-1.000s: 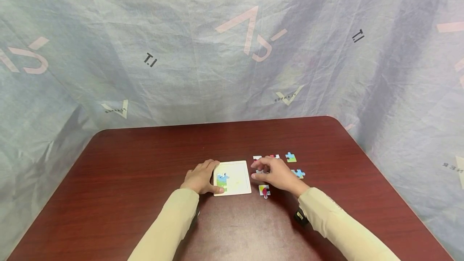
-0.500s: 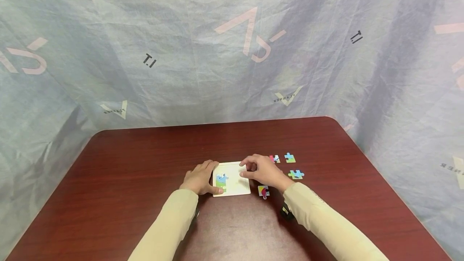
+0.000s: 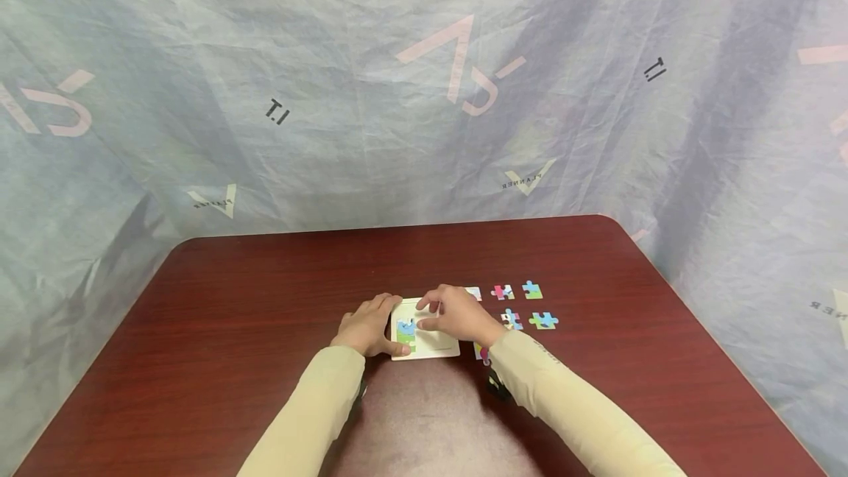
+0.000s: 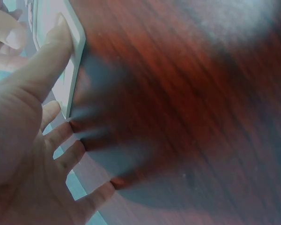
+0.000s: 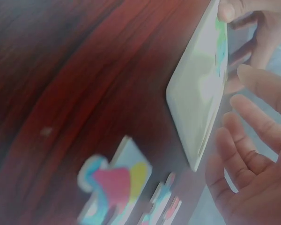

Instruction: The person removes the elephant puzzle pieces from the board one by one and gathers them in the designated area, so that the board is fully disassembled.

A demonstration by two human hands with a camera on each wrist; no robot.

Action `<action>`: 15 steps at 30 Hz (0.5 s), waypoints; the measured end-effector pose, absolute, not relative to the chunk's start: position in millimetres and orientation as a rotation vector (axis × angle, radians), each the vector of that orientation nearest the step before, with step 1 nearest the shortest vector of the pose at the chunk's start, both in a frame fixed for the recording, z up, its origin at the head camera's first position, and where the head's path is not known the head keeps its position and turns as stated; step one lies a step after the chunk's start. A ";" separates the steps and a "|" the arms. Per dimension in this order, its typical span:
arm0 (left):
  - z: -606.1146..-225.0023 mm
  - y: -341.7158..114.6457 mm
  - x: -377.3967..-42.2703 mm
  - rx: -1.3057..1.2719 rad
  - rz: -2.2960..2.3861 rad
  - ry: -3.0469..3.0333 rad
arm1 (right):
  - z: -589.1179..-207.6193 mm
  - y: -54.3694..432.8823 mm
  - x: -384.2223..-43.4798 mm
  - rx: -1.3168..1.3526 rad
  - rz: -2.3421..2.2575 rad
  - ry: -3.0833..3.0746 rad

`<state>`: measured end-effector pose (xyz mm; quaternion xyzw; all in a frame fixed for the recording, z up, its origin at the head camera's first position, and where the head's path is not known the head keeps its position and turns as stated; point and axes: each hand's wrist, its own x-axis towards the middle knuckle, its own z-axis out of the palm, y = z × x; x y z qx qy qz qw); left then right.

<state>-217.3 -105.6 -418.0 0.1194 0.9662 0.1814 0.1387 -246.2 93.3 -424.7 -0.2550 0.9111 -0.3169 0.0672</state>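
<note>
A pale square puzzle tray [image 3: 437, 344] lies on the table, with joined blue and green pieces [image 3: 406, 333] along its left side. My left hand [image 3: 363, 326] rests at the tray's left edge. Its thumb [image 4: 54, 44] lies straight on the rim while the other fingers extend beside the tray, tips on the table. My right hand [image 3: 457, 313] is over the tray's right half. Its thumb and index finger point left toward the joined pieces, tips apart; in the right wrist view its fingers are loosely bent with nothing between them.
To the right of the tray lie several loose jigsaw pieces, among them a blue-green one [image 3: 544, 320], a pink-white one [image 3: 502, 291] and a pink-yellow one [image 5: 119, 185]. The red-brown table [image 3: 265, 293] ends at a grey cloth backdrop [image 3: 331, 131].
My right hand has moved left from above the loose pieces to over the tray, uncovering some pieces behind it. My left hand has stayed at the tray's left edge.
</note>
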 end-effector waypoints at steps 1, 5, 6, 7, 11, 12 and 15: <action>-418.0 -105.8 -217.3 0.346 0.525 2.793 | -424.2 91.0 -246.0 -0.781 -0.939 2.753; -418.2 -106.5 -217.8 0.355 0.525 2.795 | -423.6 83.1 -245.3 -0.804 -0.862 2.775; -418.2 -106.6 -218.0 0.355 0.522 2.795 | -423.4 81.2 -244.9 -0.804 -0.841 2.777; -418.1 -106.7 -218.3 0.358 0.517 2.798 | -423.5 79.6 -244.7 -0.806 -0.822 2.779; -419.3 -106.6 -218.8 0.355 0.506 2.798 | -423.7 74.9 -243.8 -0.809 -0.764 2.796; -419.5 -106.5 -218.8 0.354 0.504 2.796 | -424.1 74.2 -243.7 -0.814 -0.751 2.801; -419.4 -106.4 -218.4 0.356 0.503 2.796 | -424.7 72.8 -243.5 -0.812 -0.724 2.820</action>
